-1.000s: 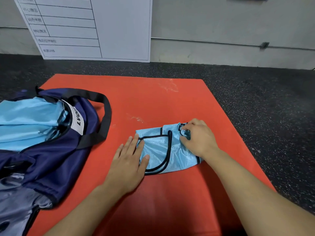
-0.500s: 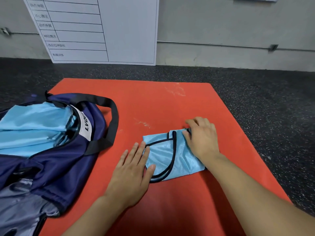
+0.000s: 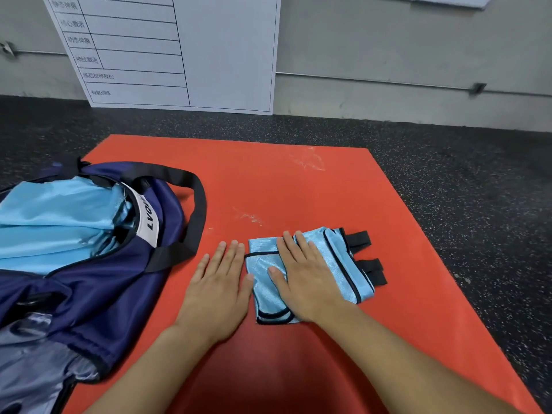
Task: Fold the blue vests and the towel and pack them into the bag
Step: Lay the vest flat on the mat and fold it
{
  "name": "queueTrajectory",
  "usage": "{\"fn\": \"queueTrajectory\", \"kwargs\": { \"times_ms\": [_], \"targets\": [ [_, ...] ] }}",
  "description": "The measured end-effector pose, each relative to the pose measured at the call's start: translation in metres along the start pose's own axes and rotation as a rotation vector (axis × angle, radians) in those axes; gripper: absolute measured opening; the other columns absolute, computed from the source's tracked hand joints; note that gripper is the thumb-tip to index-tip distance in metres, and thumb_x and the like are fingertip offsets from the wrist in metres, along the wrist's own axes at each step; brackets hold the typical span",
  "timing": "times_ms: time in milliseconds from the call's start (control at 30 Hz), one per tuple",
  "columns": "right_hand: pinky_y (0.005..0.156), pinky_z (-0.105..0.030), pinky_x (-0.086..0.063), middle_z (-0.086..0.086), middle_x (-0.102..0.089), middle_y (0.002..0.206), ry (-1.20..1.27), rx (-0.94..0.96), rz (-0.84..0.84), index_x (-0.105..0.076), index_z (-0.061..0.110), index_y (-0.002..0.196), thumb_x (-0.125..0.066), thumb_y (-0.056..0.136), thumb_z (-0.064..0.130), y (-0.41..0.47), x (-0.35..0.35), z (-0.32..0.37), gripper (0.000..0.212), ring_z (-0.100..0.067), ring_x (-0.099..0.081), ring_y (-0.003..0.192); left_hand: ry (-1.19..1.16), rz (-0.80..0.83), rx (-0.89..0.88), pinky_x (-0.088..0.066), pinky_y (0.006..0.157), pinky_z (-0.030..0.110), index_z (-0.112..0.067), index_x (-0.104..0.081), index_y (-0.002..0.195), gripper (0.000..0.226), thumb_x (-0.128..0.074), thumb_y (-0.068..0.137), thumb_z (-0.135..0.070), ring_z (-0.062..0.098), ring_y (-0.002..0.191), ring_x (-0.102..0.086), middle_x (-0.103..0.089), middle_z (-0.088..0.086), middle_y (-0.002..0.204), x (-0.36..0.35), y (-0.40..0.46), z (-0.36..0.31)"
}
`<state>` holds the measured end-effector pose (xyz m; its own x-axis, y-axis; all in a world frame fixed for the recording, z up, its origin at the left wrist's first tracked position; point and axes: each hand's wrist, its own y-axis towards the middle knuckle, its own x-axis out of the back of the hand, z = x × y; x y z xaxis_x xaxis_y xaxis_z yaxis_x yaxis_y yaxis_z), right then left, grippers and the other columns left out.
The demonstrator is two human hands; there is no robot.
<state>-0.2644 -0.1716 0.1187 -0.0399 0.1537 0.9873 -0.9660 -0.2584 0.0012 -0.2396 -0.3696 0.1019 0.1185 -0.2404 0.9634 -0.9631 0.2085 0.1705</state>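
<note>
With the right hand flat on the folded vest and the left hand flat beside it, the seemingly slippery fabric could spring open once lifted toward the bag.

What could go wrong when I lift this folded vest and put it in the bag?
The folded vest looks slippery, and only your flat right hand presses it; the left hand rests on the mat beside it, so the fold may spring open. The black straps stick out and could snag. The bag already holds blue fabric, so its opening may be tight.
</note>
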Motion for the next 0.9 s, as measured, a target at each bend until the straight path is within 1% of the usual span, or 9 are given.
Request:
{"fn": "queueTrajectory", "kwargs": {
  "times_ms": [100,167,300,467,600,667,767,833,900],
  "targets": [
    [0.125,-0.035,0.014,0.004,0.013,0.170,0.036,0.050,-0.016,0.001,0.019,0.164,-0.016,0.107,0.055,0.002,0.001,0.007,0.069,-0.012,0.022,0.154,0.024,-0.012,0.021,-0.013,0.125,0.040,-0.015,-0.027,0.159,0.076,-0.004,0.095,-0.050,0.016,0.155,-0.016,-0.024,-0.001,0.166,0.003,0.001,0.004],
    [0.128,-0.039,0.007,0.003,0.010,0.170,0.030,0.114,-0.018,-0.002,0.019,0.164,-0.013,0.106,0.055,0.003,-0.002,0.015,0.069,-0.013,0.019,0.155,0.043,-0.002,0.020,-0.020,0.124,0.043,-0.013,-0.036,0.156,0.072,-0.010,0.098,-0.047,0.017,0.153,-0.023,-0.031,0.001,0.163,0.002,-0.001,0.005],
    [0.128,-0.041,0.004,0.001,0.006,0.171,0.027,0.182,-0.074,-0.004,0.016,0.164,-0.010,0.105,0.055,0.001,-0.008,0.025,0.071,-0.013,0.016,0.156,0.059,0.012,0.019,-0.025,0.122,0.044,-0.013,-0.042,0.154,0.070,-0.014,0.099,-0.046,0.018,0.152,-0.027,-0.035,0.001,0.161,0.003,-0.007,0.008],
    [0.128,-0.039,0.004,0.004,0.004,0.171,0.063,0.232,-0.009,-0.002,0.019,0.164,-0.016,0.109,0.050,-0.004,-0.011,0.026,0.065,-0.010,0.016,0.156,0.039,0.021,0.025,-0.027,0.120,0.044,-0.012,-0.044,0.152,0.068,-0.016,0.099,-0.045,0.017,0.150,-0.031,-0.038,0.002,0.160,0.001,-0.010,0.007],
    [0.128,-0.034,0.005,0.002,-0.007,0.171,0.069,0.234,-0.076,-0.015,0.018,0.163,-0.020,0.109,0.046,-0.011,0.006,0.015,0.062,-0.012,0.004,0.157,0.023,0.025,0.004,-0.030,0.118,0.045,-0.011,-0.045,0.151,0.065,-0.019,0.102,-0.045,0.019,0.148,-0.036,-0.041,0.002,0.158,0.000,-0.005,0.001],
    [0.128,-0.034,0.003,0.000,-0.013,0.171,0.060,0.216,-0.075,-0.022,0.019,0.162,-0.017,0.105,0.050,-0.022,0.018,0.001,0.066,-0.013,-0.004,0.158,0.025,0.046,-0.010,-0.025,0.119,0.044,-0.012,-0.040,0.154,0.069,-0.013,0.101,-0.046,0.019,0.149,-0.033,-0.037,0.002,0.160,0.002,-0.001,-0.005],
    [0.128,-0.035,-0.003,0.000,-0.020,0.169,0.042,0.193,-0.018,-0.029,0.023,0.161,-0.015,0.101,0.056,-0.047,0.034,-0.029,0.070,-0.017,-0.015,0.156,-0.010,0.096,-0.005,-0.002,0.124,0.037,-0.018,-0.014,0.162,0.084,0.010,0.088,-0.051,0.012,0.156,-0.005,-0.008,-0.005,0.169,0.003,0.008,-0.011],
    [0.127,-0.035,-0.014,0.001,-0.030,0.165,0.003,0.196,-0.014,-0.037,0.028,0.157,-0.024,0.103,0.055,-0.067,0.038,-0.051,0.062,-0.019,-0.027,0.152,-0.021,0.110,0.003,0.004,0.124,0.035,-0.022,-0.005,0.163,0.089,0.017,0.083,-0.053,0.010,0.156,0.004,0.001,-0.008,0.170,0.003,0.018,-0.010],
    [0.118,-0.034,-0.031,0.009,-0.044,0.151,-0.028,0.171,-0.017,-0.046,0.037,0.150,-0.033,0.103,0.054,-0.085,0.043,-0.068,0.051,-0.016,-0.041,0.139,-0.062,0.116,0.008,0.005,0.124,0.034,-0.023,-0.004,0.163,0.088,0.014,0.083,-0.054,0.008,0.156,0.004,0.001,-0.009,0.170,0.003,0.029,-0.007]
  ]
}}
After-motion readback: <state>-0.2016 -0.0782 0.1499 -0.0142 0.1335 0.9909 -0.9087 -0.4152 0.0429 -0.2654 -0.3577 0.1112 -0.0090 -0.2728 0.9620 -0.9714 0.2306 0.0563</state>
